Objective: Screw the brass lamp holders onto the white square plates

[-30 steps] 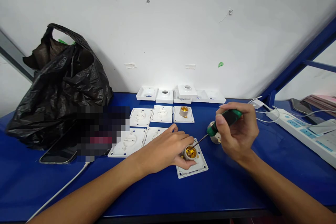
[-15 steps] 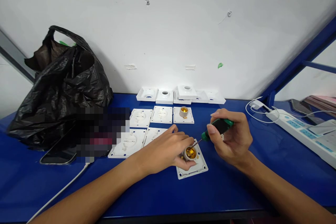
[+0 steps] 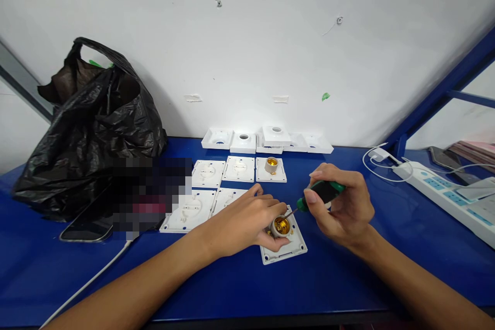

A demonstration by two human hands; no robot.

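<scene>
My left hand (image 3: 266, 219) grips a round lamp socket (image 3: 281, 227) with a brass-coloured inside, thumb on the near side and fingers behind. The socket sits on a square white base plate (image 3: 290, 252) that lies flat on the blue table. In my right hand (image 3: 342, 206) is a screwdriver (image 3: 325, 192) with a green and black handle, tilted down to the left. Its thin shaft reaches into the socket; the exact tip contact is hard to see. Behind stands another white plate (image 3: 280, 177) with a socket (image 3: 271, 165) on it.
Several bare white plates (image 3: 238, 169) lie left of and behind my hands. White square covers (image 3: 243, 143) line the wall. At left are a black plastic bag (image 3: 100, 129), a phone (image 3: 87, 227) and a white cable (image 3: 91, 279). A power strip (image 3: 444, 191) lies at right.
My right hand has turned the screwdriver handle slightly and shifted a little, its shaft still in the socket. The left hand keeps its hold. The whole view has drifted very slightly.
</scene>
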